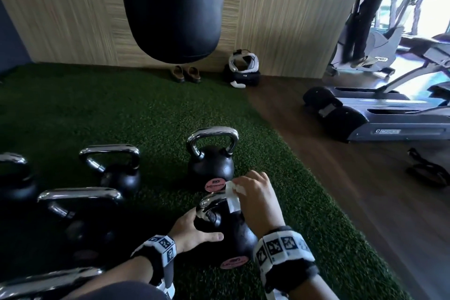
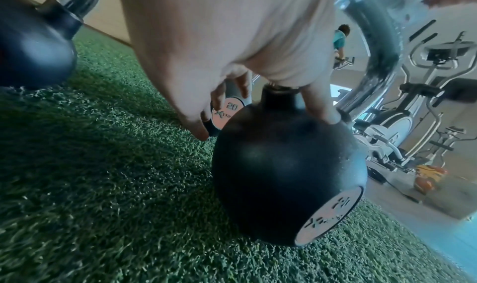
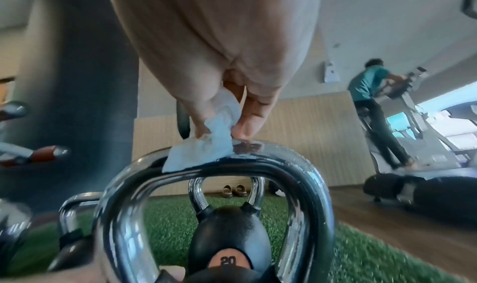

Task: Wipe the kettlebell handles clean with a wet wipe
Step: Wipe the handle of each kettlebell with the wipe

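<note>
A black kettlebell (image 1: 229, 234) with a chrome handle (image 1: 210, 200) stands on green turf (image 1: 121, 117) just in front of me. My left hand (image 1: 194, 226) grips its round body near the neck, thumb on the near side, fingers on the far side. My right hand (image 1: 255, 192) pinches a crumpled white wet wipe (image 1: 233, 192) and presses it on the top of the handle. In the right wrist view the wet wipe (image 3: 204, 153) lies on the wet handle (image 3: 284, 165), pinched between thumb and fingers (image 3: 247, 124). The left wrist view shows my left hand (image 2: 268, 79) spread over the kettlebell (image 2: 284, 175).
A 20 kg kettlebell (image 1: 210, 165) stands just beyond; several more (image 1: 117, 173) sit to the left. A black punching bag (image 1: 173, 7) hangs ahead, with shoes (image 1: 186, 74) and a bag (image 1: 243, 73) at the wall. Exercise machines (image 1: 377, 114) and a person (image 3: 371, 95) occupy the wooden floor (image 1: 353, 190) on the right.
</note>
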`<action>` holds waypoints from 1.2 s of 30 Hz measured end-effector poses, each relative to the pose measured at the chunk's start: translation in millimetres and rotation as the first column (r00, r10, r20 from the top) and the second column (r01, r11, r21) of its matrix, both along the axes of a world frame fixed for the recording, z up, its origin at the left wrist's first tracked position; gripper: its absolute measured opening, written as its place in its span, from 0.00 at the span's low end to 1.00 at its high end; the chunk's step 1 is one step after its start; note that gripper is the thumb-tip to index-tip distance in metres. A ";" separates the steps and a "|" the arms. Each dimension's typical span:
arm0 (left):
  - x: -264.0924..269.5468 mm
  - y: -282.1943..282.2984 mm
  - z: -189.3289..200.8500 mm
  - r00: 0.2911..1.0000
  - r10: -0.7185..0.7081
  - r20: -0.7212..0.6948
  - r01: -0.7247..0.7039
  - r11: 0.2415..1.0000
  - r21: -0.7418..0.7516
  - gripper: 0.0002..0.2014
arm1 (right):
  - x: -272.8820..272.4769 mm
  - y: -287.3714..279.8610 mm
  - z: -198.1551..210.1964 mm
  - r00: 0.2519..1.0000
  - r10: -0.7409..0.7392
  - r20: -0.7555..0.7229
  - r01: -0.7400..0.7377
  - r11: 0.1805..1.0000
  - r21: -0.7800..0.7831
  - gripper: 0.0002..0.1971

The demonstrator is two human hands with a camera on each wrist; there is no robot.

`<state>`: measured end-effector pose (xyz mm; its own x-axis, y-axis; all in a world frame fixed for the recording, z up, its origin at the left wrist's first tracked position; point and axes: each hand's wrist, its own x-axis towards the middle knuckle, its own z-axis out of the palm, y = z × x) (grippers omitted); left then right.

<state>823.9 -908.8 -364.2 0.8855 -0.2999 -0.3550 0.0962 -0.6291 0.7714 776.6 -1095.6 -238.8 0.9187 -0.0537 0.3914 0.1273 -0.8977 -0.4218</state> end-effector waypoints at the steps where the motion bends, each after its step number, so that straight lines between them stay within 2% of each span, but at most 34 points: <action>1: -2.2 -4.4 1.0 1.000 -0.006 -0.021 0.006 1.000 -0.015 0.30 | -3.8 2.6 -2.4 0.999 0.025 0.042 -0.023 0.998 -0.056 0.17; 4: -7.3 -14.1 -11.6 1.000 -0.013 -0.019 0.012 0.999 -0.045 0.43 | -12.9 -2.1 -10.5 0.998 0.039 0.050 -0.033 0.991 -0.127 0.20; 5: -10.6 -14.9 -13.8 1.000 -0.014 0.001 0.014 0.997 -0.069 0.42 | -13.0 -8.9 -13.4 0.999 0.004 0.032 0.000 0.993 -0.119 0.21; 8: -16.9 -15.3 -13.7 0.999 0.003 0.044 0.003 0.989 -0.149 0.30 | -10.1 -29.4 -20.0 0.993 -0.117 0.031 0.118 0.992 -0.034 0.22; 13: -16.6 -14.3 -18.5 0.998 0.025 0.065 -0.012 0.979 -0.202 0.33 | -12.8 -20.7 -14.5 0.997 0.017 0.071 -0.008 0.991 -0.130 0.25; 16: -15.5 -14.0 -20.7 0.998 0.035 0.054 -0.022 0.974 -0.224 0.35 | -14.0 -33.4 -18.7 0.991 -0.046 0.128 0.050 0.998 -0.029 0.23; 18: -15.2 -14.2 -21.6 0.998 0.036 0.046 -0.025 0.974 -0.227 0.36 | -13.4 -49.6 -27.8 0.979 -0.149 0.141 0.132 0.984 0.122 0.14; 19: -14.6 -14.2 -23.1 0.998 0.039 0.045 -0.028 0.974 -0.225 0.37 | -12.8 -57.9 -32.6 0.977 -0.185 0.105 0.160 0.964 0.212 0.10; 21: -15.4 -14.8 -22.4 0.998 0.042 0.041 -0.031 0.974 -0.223 0.37 | -12.7 -71.1 -40.7 0.979 -0.204 -0.003 0.194 0.930 0.312 0.09; 25: -16.2 -15.6 -21.1 0.998 0.040 0.040 -0.028 0.966 -0.257 0.34 | -14.3 -78.2 -40.5 0.980 -0.194 -0.033 0.193 0.916 0.351 0.12; 28: -17.2 -16.3 -16.0 0.999 0.044 0.022 -0.037 0.966 -0.257 0.32 | -7.7 -85.1 -51.4 0.951 -0.238 -0.197 0.304 0.825 0.477 0.11; 32: -17.0 -15.9 -13.8 0.999 0.042 0.013 -0.037 0.963 -0.265 0.34 | -2.8 -90.0 -67.2 0.915 -0.127 -0.382 0.354 0.706 0.613 0.07; 33: -16.2 -15.8 -15.3 0.999 0.044 0.003 -0.041 0.962 -0.270 0.35 | -3.3 -87.9 -69.8 0.904 -0.107 -0.415 0.362 0.709 0.605 0.07; 36: -12.0 -14.3 -18.2 0.999 0.023 -0.031 -0.029 0.979 -0.201 0.39 | -0.8 -82.4 -80.9 0.867 -0.140 -0.479 0.376 0.814 0.443 0.19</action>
<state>812.0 -923.1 -382.5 0.8844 -0.3448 -0.3145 0.1338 -0.4583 0.8787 775.8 -1178.1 -319.7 0.9045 -0.3925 -0.1666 -0.3651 -0.5111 -0.7781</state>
